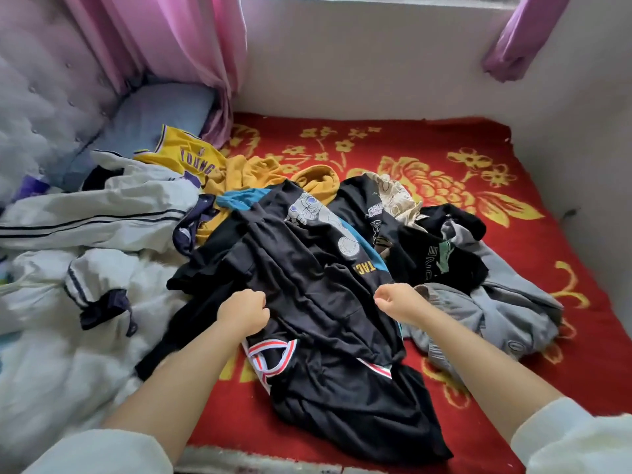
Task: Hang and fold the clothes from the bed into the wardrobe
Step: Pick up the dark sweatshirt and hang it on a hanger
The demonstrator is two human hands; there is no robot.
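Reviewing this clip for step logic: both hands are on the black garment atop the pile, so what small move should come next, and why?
Probably lift the black garment straight up, clear of the pile. The left hand and right hand each grip its cloth with curled fingers, and it lies on top of the other clothes on the red blanket, so raising it should free it for hanging or folding.

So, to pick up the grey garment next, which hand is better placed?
Probably the right hand. It hovers right beside the grey garment, at its near edge. The left hand is over the black garment, which lies between it and the grey one.
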